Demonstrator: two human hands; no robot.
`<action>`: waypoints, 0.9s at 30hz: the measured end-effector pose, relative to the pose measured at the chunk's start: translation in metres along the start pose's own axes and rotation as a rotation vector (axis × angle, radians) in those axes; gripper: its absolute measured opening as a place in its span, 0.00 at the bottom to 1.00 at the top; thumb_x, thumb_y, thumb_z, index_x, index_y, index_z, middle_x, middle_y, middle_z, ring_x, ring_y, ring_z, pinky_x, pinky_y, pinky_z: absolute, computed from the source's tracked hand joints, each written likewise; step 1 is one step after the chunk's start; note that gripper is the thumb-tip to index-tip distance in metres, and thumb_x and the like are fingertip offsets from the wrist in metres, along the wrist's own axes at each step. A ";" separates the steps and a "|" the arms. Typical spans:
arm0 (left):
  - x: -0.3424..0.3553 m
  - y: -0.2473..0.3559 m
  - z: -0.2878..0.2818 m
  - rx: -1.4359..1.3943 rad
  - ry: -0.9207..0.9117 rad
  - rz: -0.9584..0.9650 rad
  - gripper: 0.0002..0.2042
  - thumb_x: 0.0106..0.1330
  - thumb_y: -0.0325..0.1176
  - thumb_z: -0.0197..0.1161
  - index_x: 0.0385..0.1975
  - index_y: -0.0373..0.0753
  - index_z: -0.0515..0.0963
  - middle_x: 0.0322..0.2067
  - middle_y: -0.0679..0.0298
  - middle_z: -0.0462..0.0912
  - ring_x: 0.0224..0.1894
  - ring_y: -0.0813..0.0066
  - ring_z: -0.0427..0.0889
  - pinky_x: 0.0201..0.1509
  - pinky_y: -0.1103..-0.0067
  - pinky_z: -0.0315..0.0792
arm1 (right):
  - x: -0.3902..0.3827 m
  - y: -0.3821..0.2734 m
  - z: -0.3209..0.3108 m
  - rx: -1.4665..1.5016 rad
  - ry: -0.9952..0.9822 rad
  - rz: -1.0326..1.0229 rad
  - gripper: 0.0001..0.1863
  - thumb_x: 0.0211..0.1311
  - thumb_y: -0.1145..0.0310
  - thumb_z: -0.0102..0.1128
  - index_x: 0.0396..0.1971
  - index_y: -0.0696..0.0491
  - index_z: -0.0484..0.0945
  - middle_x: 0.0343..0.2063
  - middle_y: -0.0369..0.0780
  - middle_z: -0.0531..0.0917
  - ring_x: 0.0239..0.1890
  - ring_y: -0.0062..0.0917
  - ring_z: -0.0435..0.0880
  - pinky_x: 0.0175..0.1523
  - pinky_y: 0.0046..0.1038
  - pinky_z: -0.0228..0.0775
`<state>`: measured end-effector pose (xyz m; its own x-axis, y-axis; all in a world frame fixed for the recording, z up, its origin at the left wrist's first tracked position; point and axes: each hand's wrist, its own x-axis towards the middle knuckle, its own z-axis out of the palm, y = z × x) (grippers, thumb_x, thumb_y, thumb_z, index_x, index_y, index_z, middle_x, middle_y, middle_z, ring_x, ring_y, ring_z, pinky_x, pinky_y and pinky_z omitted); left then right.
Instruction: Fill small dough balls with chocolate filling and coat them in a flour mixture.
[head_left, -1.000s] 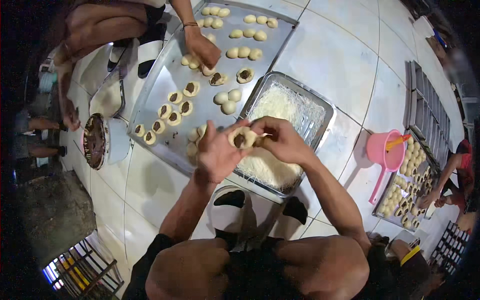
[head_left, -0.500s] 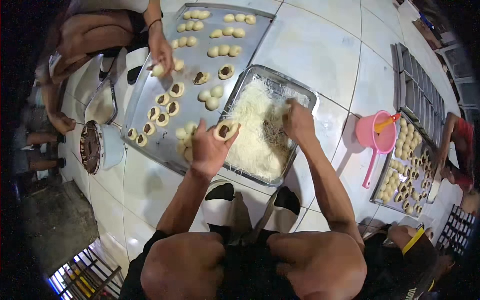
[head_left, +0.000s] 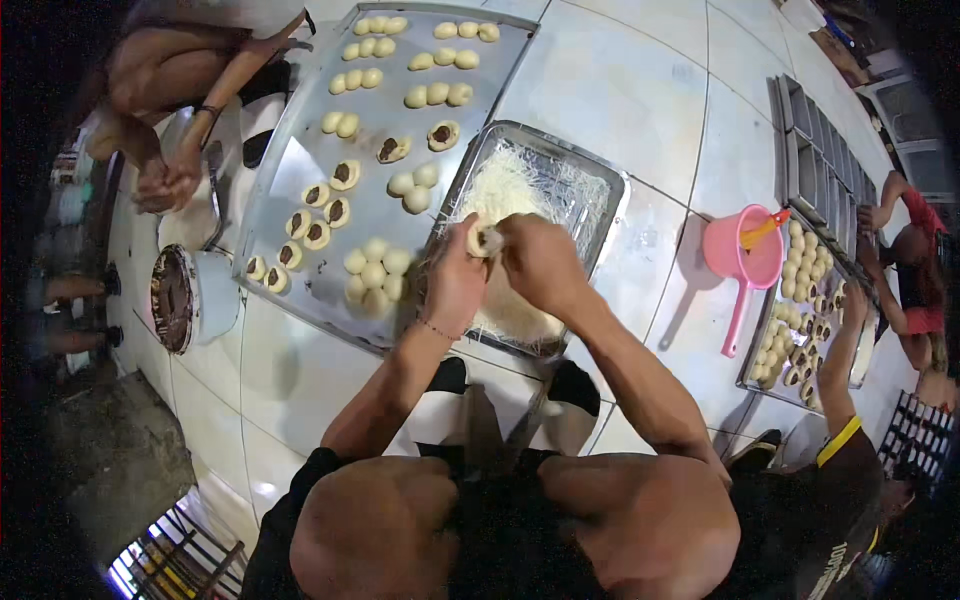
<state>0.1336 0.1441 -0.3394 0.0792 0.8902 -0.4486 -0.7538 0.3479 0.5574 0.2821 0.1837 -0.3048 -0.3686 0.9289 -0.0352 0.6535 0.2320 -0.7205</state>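
Observation:
My left hand (head_left: 455,280) holds up a dough round with dark chocolate filling (head_left: 478,240) over the near left part of a metal pan (head_left: 622,200). My right hand (head_left: 545,262) is closed, its fingertips at the filling with a pinch of pale shreds that look like grated cheese. More grated cheese (head_left: 505,190) lies in the pan, heaped toward the far left and partly hidden by my hands. Left of the pan, a large metal tray (head_left: 480,90) carries plain dough balls (head_left: 375,275) in clusters and several open filled rounds (head_left: 338,212).
A tub of chocolate filling (head_left: 175,300) stands at the left, near a co-worker's hands (head_left: 170,185). To the right are a pink dipper (head_left: 735,250) with an orange-handled tool, baking moulds (head_left: 815,140) and another dough tray (head_left: 750,375), with other people's arms around it.
My right hand has come up from the cheese to the filled dough in my left hand, which has moved slightly up and right. The co-worker's hand has withdrawn left from the large tray.

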 end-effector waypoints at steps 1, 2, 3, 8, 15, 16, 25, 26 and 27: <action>0.000 -0.003 -0.002 0.040 -0.035 0.004 0.18 0.75 0.36 0.48 0.60 0.34 0.68 0.52 0.56 0.77 0.54 0.69 0.75 0.62 0.75 0.68 | 0.000 -0.002 0.005 -0.075 -0.029 -0.025 0.13 0.52 0.73 0.61 0.39 0.59 0.81 0.29 0.44 0.84 0.26 0.34 0.79 0.34 0.30 0.72; 0.000 -0.001 -0.004 0.038 -0.034 0.007 0.18 0.75 0.36 0.48 0.60 0.34 0.68 0.52 0.56 0.77 0.54 0.69 0.75 0.62 0.75 0.68 | -0.001 -0.007 0.004 -0.077 -0.031 -0.029 0.13 0.52 0.73 0.61 0.39 0.59 0.81 0.29 0.44 0.84 0.26 0.34 0.79 0.34 0.30 0.72; -0.001 0.000 -0.006 0.108 -0.032 0.022 0.17 0.74 0.34 0.49 0.60 0.35 0.68 0.51 0.57 0.77 0.51 0.71 0.76 0.58 0.76 0.70 | -0.002 -0.011 0.003 0.009 0.047 -0.074 0.13 0.52 0.73 0.61 0.39 0.59 0.81 0.29 0.43 0.84 0.26 0.34 0.80 0.34 0.30 0.72; -0.006 0.021 -0.015 0.307 -0.024 0.061 0.18 0.70 0.24 0.51 0.60 0.39 0.70 0.49 0.60 0.78 0.43 0.77 0.77 0.47 0.79 0.76 | -0.004 -0.017 -0.019 0.272 0.086 0.116 0.13 0.53 0.75 0.65 0.40 0.59 0.81 0.29 0.41 0.84 0.27 0.30 0.81 0.35 0.27 0.73; -0.015 0.041 0.000 0.531 -0.066 0.050 0.23 0.67 0.17 0.48 0.62 0.39 0.67 0.51 0.59 0.77 0.46 0.74 0.79 0.48 0.76 0.79 | -0.005 0.009 -0.006 0.529 -0.104 0.132 0.14 0.54 0.78 0.65 0.43 0.58 0.81 0.29 0.39 0.82 0.29 0.26 0.79 0.36 0.24 0.72; -0.016 0.042 0.002 0.616 -0.064 0.060 0.23 0.67 0.17 0.47 0.63 0.40 0.67 0.52 0.59 0.77 0.47 0.73 0.79 0.48 0.75 0.80 | -0.006 0.007 -0.004 0.646 -0.148 0.153 0.15 0.54 0.78 0.65 0.43 0.58 0.81 0.29 0.38 0.82 0.29 0.25 0.79 0.36 0.24 0.72; -0.036 0.061 0.042 1.282 -0.214 0.364 0.23 0.65 0.17 0.49 0.62 0.35 0.66 0.54 0.56 0.77 0.49 0.72 0.79 0.52 0.79 0.77 | -0.004 -0.012 -0.011 0.288 0.138 -0.386 0.14 0.54 0.75 0.69 0.41 0.57 0.83 0.35 0.37 0.80 0.31 0.25 0.77 0.35 0.23 0.70; -0.037 0.059 0.040 1.311 -0.274 0.550 0.24 0.65 0.17 0.50 0.63 0.34 0.65 0.54 0.56 0.77 0.51 0.71 0.79 0.54 0.78 0.77 | -0.002 -0.014 -0.013 0.309 0.114 -0.368 0.13 0.53 0.75 0.69 0.41 0.57 0.83 0.36 0.37 0.80 0.32 0.25 0.77 0.34 0.23 0.70; -0.034 0.057 0.035 1.307 -0.274 0.554 0.24 0.65 0.17 0.50 0.63 0.34 0.65 0.54 0.56 0.77 0.51 0.71 0.79 0.54 0.78 0.77 | -0.001 -0.015 -0.015 0.304 0.114 -0.370 0.13 0.53 0.75 0.69 0.41 0.57 0.83 0.36 0.37 0.80 0.32 0.25 0.77 0.34 0.23 0.70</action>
<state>0.1105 0.1440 -0.2677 0.2135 0.9723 0.0948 0.3843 -0.1728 0.9069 0.2823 0.1835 -0.2834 -0.4539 0.8296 0.3253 0.2631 0.4736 -0.8406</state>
